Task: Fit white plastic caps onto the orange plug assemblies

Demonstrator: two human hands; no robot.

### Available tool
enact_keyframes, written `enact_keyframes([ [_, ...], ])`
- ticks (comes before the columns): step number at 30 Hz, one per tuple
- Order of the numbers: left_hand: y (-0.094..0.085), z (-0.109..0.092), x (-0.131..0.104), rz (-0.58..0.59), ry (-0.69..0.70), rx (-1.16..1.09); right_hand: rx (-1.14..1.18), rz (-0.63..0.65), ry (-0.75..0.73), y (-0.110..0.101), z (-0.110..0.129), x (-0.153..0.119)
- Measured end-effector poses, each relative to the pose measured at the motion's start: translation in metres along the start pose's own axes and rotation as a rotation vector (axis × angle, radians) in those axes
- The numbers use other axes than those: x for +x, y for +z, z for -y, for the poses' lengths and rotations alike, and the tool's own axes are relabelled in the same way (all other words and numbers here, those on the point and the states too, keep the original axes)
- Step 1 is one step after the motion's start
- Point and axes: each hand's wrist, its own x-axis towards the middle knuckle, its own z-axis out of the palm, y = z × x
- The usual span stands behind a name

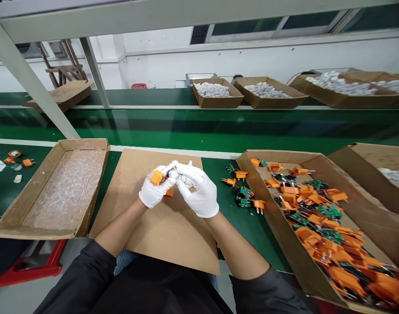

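My left hand (151, 193), in a white glove, is closed round an orange plug (157, 177) with metal pins and dark wires. A second orange piece (169, 192) shows just below, between my hands. My right hand (202, 192), also gloved in white, has its fingers curled in and its fingertips meet those of my left hand. Something white and lumpy (187, 181) shows under the right fingers; glove and thing are hard to tell apart. Both hands are above a brown cardboard sheet (163, 235) on the green bench.
At right, a cardboard box (261, 192) holds orange plugs with green circuit boards; several plugs (241, 175) lie beside it. A shallow cardboard tray (65, 187) stands at left, near loose orange parts (28, 162). Boxes of white pieces (212, 90) line the back. A metal frame (36, 74) rises at left.
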Motion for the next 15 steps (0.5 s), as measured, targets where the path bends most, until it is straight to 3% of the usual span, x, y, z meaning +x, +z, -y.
enact_keyframes([
  [7,-0.0013,0.0061,0.0,0.02,0.076,0.071,-0.008,0.099,-0.055,-0.0028,-0.0016,0.0047],
  [11,-0.0015,0.0056,0.0014,0.008,0.036,0.044,0.092,0.147,0.031,-0.0074,0.0002,0.0077],
  [15,0.0004,0.001,0.0018,0.005,-0.02,0.02,0.05,0.155,0.003,-0.0072,0.0001,0.0071],
])
